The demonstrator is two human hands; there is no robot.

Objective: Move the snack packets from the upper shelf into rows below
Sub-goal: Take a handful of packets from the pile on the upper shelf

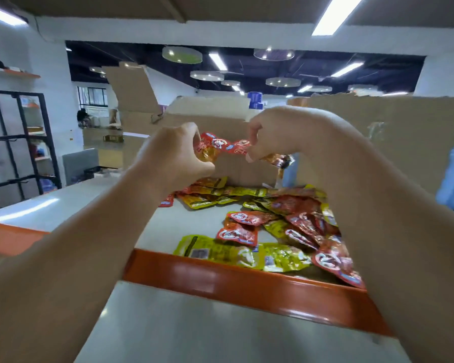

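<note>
While the left hand and right hand pinch red snack packets held crosswise between them, the loose pile lies below, nearer the right

Obs: snack packets are glossy plastic film, crinkled, with light glare. Shelf board is smooth and pale with a slight sheen. Front edge rail has a glossy orange painted finish, likely metal. Cardboard boxes at the back edge are matt brown.
</note>
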